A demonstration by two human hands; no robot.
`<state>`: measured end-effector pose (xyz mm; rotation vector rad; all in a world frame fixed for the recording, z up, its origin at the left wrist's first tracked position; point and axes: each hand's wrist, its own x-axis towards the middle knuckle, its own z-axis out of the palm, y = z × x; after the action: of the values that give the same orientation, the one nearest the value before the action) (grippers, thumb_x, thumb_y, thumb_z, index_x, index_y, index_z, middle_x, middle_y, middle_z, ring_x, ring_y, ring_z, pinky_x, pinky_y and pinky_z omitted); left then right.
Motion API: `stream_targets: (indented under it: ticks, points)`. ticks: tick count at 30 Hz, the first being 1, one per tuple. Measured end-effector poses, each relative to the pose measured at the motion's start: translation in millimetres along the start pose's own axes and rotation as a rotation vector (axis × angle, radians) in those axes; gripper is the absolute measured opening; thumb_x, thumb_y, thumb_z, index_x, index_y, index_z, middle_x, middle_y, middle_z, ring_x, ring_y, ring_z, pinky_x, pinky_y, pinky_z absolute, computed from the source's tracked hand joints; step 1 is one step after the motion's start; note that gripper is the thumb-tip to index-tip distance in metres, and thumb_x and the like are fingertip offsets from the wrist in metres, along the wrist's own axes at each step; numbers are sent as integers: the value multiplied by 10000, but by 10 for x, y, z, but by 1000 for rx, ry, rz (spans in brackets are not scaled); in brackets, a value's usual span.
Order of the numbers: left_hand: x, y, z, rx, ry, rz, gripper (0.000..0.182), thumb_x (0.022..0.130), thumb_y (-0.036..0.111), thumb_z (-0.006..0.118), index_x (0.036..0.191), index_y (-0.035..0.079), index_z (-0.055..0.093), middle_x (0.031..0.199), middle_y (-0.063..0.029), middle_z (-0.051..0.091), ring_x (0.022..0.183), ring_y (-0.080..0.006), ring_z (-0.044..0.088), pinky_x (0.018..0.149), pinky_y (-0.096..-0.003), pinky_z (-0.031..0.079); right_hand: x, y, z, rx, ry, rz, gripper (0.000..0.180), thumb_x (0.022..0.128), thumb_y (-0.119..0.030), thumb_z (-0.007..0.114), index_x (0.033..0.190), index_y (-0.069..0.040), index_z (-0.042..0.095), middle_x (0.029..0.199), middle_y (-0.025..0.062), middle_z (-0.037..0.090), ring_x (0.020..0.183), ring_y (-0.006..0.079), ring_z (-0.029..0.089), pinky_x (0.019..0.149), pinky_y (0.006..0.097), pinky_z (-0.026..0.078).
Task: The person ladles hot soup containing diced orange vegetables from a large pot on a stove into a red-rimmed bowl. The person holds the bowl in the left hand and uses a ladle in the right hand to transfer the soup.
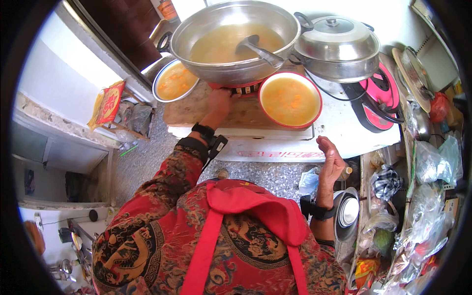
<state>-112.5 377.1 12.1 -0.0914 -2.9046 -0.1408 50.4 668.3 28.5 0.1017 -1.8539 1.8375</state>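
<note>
My left hand [220, 105] reaches to the front of a red cooker [247, 89] under a large steel wok [236, 69]. Its fingertips appear to touch the cooker; their grip is unclear. Pale broth [217, 44] fills part of the wok, and a ladle [263, 53] leans on its rim. Left of my hand stands a blue-rimmed bowl [176, 81] of soup with orange pieces. To its right, a red-rimmed bowl [290, 99] holds similar soup. My right hand [330, 162] hovers before the table's front edge, fingers extended, holding nothing.
A lidded steel pot [337, 48] stands right of the wok, near a pink-and-black appliance [379, 97] with a black cable. Beneath the bowls lies a wooden board [243, 116]. Shelves with plastic bags [427, 162] line the right side; nested bowls [348, 212] sit low beside my right arm.
</note>
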Motion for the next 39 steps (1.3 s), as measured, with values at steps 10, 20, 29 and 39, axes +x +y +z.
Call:
stream_targets:
  ticks: [10,20,29,39]
  points:
    - [-951,-672,-501,-866,-271,76,169,676,155,608,692,-10,582,519,-91,520,463,-110,475,457,-255,379,339,-703,379,-57,-11,-76,452,703,28,580,1131,-7,441,760,35,533,655,74,495,590,196,434]
    - [-1534,-1753,-442,-946,-341,-132,156,703,131,580,717,-24,581,554,-46,539,515,-78,478,483,-230,394,1208,-889,1605,-378,-293,-398,492,595,-33,702,1050,-33,514,729,30,525,594,74,464,529,181,388]
    - [-1678,-2236,-107,-920,-357,-229,170,668,159,624,719,0,594,581,-98,569,520,-140,534,501,-260,421,1830,-1076,2031,-358,-69,-386,233,692,-81,649,892,23,588,707,23,576,571,49,466,526,173,399]
    - [-1554,-2392,67,-822,-441,-196,169,646,189,621,682,25,598,541,-103,550,486,-196,536,471,-291,415,2053,-1177,1942,-726,-60,-488,173,721,-146,628,791,12,615,558,1,541,459,55,447,431,177,361]
